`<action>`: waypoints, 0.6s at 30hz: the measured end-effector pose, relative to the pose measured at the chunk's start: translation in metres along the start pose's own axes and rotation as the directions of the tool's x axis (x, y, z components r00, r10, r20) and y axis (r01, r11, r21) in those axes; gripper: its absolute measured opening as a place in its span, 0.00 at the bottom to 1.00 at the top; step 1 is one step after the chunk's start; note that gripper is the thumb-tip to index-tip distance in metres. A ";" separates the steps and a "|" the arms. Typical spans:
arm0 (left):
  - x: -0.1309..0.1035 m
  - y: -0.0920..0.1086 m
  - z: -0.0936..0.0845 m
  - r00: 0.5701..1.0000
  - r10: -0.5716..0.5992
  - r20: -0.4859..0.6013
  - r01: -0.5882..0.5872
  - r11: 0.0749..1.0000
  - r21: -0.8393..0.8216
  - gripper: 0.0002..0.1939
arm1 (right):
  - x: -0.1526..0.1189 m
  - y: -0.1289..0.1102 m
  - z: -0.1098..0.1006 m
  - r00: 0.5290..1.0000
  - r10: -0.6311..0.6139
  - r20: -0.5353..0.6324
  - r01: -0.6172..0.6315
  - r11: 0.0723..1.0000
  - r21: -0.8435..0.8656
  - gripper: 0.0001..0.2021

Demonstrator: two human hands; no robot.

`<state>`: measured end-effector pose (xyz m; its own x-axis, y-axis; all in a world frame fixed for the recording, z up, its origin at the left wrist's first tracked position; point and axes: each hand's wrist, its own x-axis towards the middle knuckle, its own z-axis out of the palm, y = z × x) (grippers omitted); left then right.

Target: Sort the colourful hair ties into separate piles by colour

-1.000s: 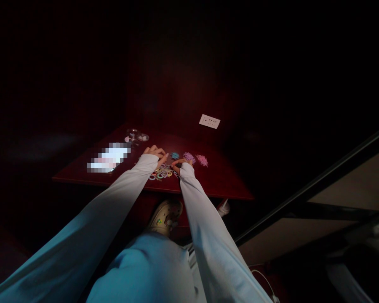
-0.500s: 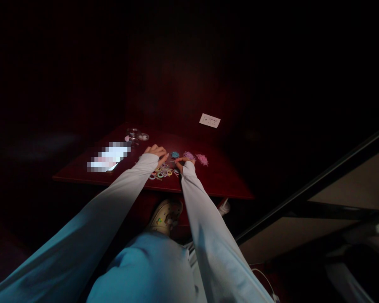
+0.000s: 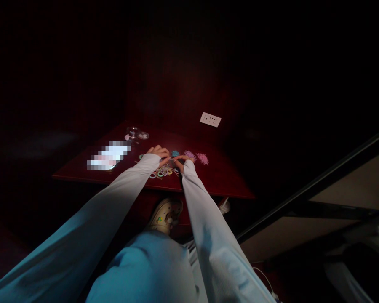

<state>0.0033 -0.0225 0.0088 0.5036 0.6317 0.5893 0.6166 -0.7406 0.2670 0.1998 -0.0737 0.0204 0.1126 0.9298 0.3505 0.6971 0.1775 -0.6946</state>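
Note:
My left hand point(image 3: 160, 153) is low over the red-brown table point(image 3: 221, 183), its fingers bent and drawn together with the thumb. Close on its right, my right hand point(image 3: 181, 163) has thumb and forefinger brought together. The fingertips of both hands nearly meet; whatever small thing is between them is too dark and tiny to make out. Just below the hands lies a loose pile of small coloured rings point(image 3: 161, 172), which look like hair ties. Beyond them sit a teal clump point(image 3: 175, 153), a purple clump point(image 3: 189, 155) and a pink clump point(image 3: 202, 158) of thin strands or bands.
A lit phone point(image 3: 109, 155) with a blurred screen lies at the left. Behind it stands a clear container point(image 3: 133, 132). A socket plate point(image 3: 210, 119) is on the back wall. Below the table edge is a shoe point(image 3: 166, 214); a dark frame point(image 3: 306, 189) slants along the right.
My left hand has moved slightly right, closer to my right hand, and its fingers have drawn together. A green ring now shows left of it. The clumps have stayed put.

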 end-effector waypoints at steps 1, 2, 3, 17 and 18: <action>0.000 0.000 0.001 1.000 -0.004 -0.001 0.004 1.000 -0.001 0.13 | 0.000 0.000 0.000 1.000 0.005 -0.004 -0.005 1.000 0.006 0.08; 0.001 -0.001 0.002 1.000 -0.010 -0.005 0.010 1.000 -0.002 0.12 | 0.000 0.000 0.000 1.000 0.010 -0.006 -0.010 1.000 0.013 0.08; 0.001 -0.001 0.002 1.000 -0.018 -0.012 0.018 1.000 -0.003 0.11 | -0.001 -0.001 0.000 1.000 0.014 -0.006 -0.014 1.000 0.020 0.09; 0.000 0.000 -0.001 0.993 -0.084 -0.082 0.082 0.996 -0.025 0.13 | 0.009 0.007 -0.002 0.999 0.017 -0.043 -0.021 0.995 -0.100 0.11; -0.001 0.002 -0.003 0.988 -0.108 -0.109 0.106 0.994 -0.028 0.14 | 0.013 0.008 -0.004 0.997 0.031 -0.069 -0.039 0.992 -0.124 0.11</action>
<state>0.0025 -0.0255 0.0114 0.3651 0.6797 0.6362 0.6495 -0.6756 0.3490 0.2095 -0.0615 0.0218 0.1829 0.9102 0.3715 0.7743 0.0994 -0.6249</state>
